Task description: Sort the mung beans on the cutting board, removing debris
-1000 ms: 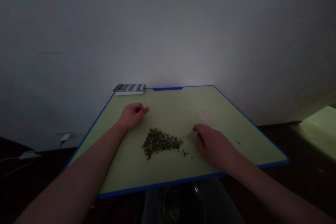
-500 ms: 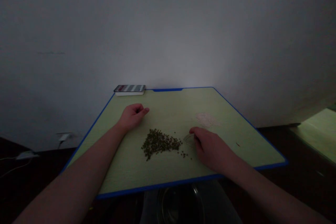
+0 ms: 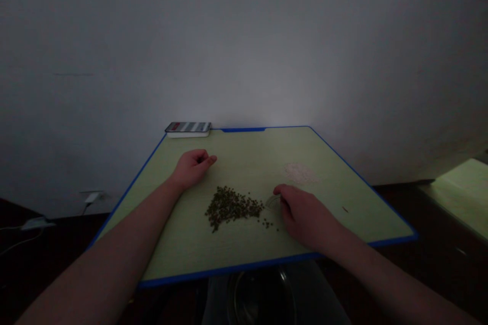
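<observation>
A heap of small dark green mung beans (image 3: 232, 208) lies in the middle of a pale green board with a blue edge (image 3: 244, 259). A few stray beans trail off to its right. My right hand (image 3: 301, 210) rests just right of the heap, with its fingertips on a small transparent piece, perhaps plastic (image 3: 273, 201). My left hand (image 3: 193, 167) sits curled closed beyond the heap, holding nothing I can see. A pale patch of fine white grains (image 3: 299, 173) lies on the board past my right hand.
A phone (image 3: 188, 127) lies on a white box (image 3: 188, 134) at the board's far left corner. A tiny red speck (image 3: 345, 209) sits near the right side. Below the near edge is a glass bowl (image 3: 263, 297). A wall rises behind the board.
My right hand and the transparent piece have slid a little left, closer to the beans. My left hand has not moved.
</observation>
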`<state>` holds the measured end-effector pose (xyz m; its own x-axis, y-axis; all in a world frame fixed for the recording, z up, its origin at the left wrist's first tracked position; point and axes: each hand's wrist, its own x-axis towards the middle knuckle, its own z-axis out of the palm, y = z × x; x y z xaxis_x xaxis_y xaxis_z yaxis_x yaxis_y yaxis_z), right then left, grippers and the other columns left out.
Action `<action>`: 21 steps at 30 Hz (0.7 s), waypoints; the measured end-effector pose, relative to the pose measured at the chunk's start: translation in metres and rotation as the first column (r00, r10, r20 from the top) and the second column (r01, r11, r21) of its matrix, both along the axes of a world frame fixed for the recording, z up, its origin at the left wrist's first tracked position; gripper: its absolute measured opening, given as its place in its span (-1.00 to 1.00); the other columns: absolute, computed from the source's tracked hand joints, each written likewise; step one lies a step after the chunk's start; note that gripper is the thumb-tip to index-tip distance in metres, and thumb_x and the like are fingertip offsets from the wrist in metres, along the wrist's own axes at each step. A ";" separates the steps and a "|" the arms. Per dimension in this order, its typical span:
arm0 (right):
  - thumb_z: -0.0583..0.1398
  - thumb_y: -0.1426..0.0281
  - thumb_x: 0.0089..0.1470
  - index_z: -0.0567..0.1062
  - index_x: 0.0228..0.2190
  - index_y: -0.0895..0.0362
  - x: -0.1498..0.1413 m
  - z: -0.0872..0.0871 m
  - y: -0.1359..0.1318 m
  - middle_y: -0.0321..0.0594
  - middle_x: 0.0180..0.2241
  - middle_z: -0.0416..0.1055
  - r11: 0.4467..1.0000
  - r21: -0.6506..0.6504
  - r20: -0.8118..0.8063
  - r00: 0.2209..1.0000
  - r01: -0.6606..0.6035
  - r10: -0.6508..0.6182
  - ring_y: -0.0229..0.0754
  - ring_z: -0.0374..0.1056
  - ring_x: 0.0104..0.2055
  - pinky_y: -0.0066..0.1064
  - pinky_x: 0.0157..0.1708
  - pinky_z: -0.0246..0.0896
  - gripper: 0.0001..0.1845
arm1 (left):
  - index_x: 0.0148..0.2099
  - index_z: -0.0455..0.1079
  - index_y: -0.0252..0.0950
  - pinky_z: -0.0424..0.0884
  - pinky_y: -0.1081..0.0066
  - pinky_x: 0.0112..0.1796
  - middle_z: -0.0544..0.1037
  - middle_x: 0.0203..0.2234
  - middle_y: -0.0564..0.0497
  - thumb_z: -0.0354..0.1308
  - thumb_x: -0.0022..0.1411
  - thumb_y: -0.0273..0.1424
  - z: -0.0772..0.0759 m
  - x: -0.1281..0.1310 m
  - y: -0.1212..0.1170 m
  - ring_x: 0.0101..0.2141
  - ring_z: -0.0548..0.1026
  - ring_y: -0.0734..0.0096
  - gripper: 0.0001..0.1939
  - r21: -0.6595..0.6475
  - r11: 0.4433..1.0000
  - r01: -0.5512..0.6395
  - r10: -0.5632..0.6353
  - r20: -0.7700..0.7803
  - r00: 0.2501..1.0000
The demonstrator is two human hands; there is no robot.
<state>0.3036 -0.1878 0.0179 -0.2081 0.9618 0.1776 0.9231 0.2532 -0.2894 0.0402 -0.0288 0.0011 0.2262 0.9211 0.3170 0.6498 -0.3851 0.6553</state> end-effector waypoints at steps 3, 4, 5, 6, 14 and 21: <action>-0.02 0.57 0.01 0.37 -0.13 0.22 -0.005 0.000 0.002 -0.04 -0.24 0.45 1.000 -0.010 0.013 1.000 -0.001 0.001 -0.10 0.37 -0.24 -0.32 -0.25 0.18 -0.64 | -0.62 0.11 -0.29 0.05 0.49 -0.55 0.11 -0.72 0.16 0.04 0.06 -0.12 0.001 0.000 -0.001 -0.62 0.11 0.58 -0.60 -0.002 1.000 0.010 -0.010 -0.004 1.000; -0.02 0.57 0.02 0.37 -0.13 0.22 -0.006 0.001 0.003 -0.04 -0.23 0.45 1.000 -0.012 0.022 1.000 0.006 -0.006 -0.10 0.37 -0.24 -0.31 -0.25 0.18 -0.64 | -0.62 0.11 -0.29 0.05 0.48 -0.55 0.11 -0.72 0.16 0.04 0.06 -0.12 0.001 0.000 -0.001 -0.62 0.11 0.57 -0.61 -0.006 1.000 0.012 -0.012 -0.002 1.000; -0.02 0.56 0.02 0.37 -0.12 0.22 -0.007 0.001 0.005 -0.04 -0.23 0.45 1.000 -0.014 0.028 0.999 0.016 -0.016 -0.10 0.37 -0.24 -0.31 -0.25 0.18 -0.63 | -0.61 0.11 -0.29 0.05 0.48 -0.55 0.11 -0.72 0.16 0.04 0.05 -0.12 0.002 0.001 -0.001 -0.62 0.11 0.57 -0.61 -0.008 1.000 0.013 -0.013 0.001 1.000; -0.02 0.56 0.02 0.37 -0.12 0.21 -0.006 0.001 0.007 -0.04 -0.23 0.45 0.999 -0.015 0.034 0.999 0.030 -0.030 -0.11 0.37 -0.25 -0.32 -0.25 0.17 -0.63 | -0.61 0.11 -0.29 0.05 0.48 -0.55 0.11 -0.72 0.16 0.04 0.05 -0.12 0.003 0.001 -0.002 -0.62 0.11 0.57 -0.61 -0.009 1.000 0.012 -0.012 0.005 1.000; -0.02 0.54 0.06 0.37 -0.12 0.22 0.003 0.007 0.011 -0.01 -0.23 0.45 0.995 -0.039 0.073 0.993 0.097 -0.094 -0.09 0.37 -0.25 -0.31 -0.27 0.15 -0.66 | -0.62 0.13 -0.29 0.03 0.49 -0.55 0.12 -0.72 0.16 0.03 0.05 -0.11 0.002 0.000 -0.001 -0.62 0.11 0.57 -0.60 -0.003 1.000 -0.001 0.001 -0.003 1.000; -0.04 0.55 0.05 0.36 -0.15 0.20 -0.010 0.005 0.008 -0.06 -0.27 0.45 0.999 -0.031 0.065 0.997 0.039 -0.037 -0.11 0.36 -0.28 -0.34 -0.31 0.13 -0.67 | -0.62 0.12 -0.29 0.04 0.48 -0.55 0.11 -0.72 0.16 0.03 0.05 -0.11 0.001 0.000 0.000 -0.62 0.11 0.57 -0.59 0.000 1.000 -0.003 0.003 -0.017 1.000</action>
